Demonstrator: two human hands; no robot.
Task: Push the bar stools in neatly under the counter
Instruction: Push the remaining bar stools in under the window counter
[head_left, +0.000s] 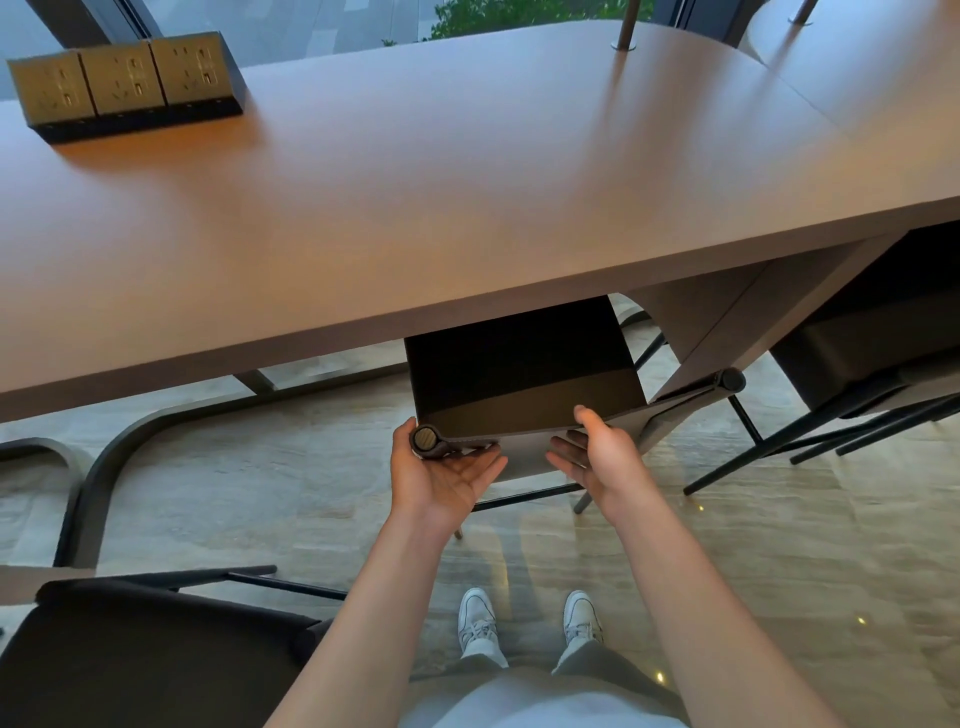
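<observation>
- Head view: I stand facing a long brown wooden desk (415, 171) with a rounded far end, and the dark stool with a black seat and thin black metal legs (524, 374) is in front of me, its seat partly under the near edge of the desk.
- My left hand (441, 475) is palm up with the fingers spread and relaxed, cupped under the round end of the stool's rolled back rail (427, 439); the thumb lies against the outer side of that end.
- My right hand (592, 454) is released too, fingers straight, touching the same rail nearer its middle with the thumb resting on top of the edge.
- The rest of the rail runs to the right and ends in another round cap (732, 380) beside the desk's brown support panel (727, 322).
- A second dark stool (857, 358) sits under the desk to the right, and a third dark seat (145, 654) is near me at lower left, clear of the desk.
- A black block of three brass-coloured power sockets (130, 83) stands on the desk at far left.
- My white trainers (530, 621) are on the pale stone floor (779, 545).
</observation>
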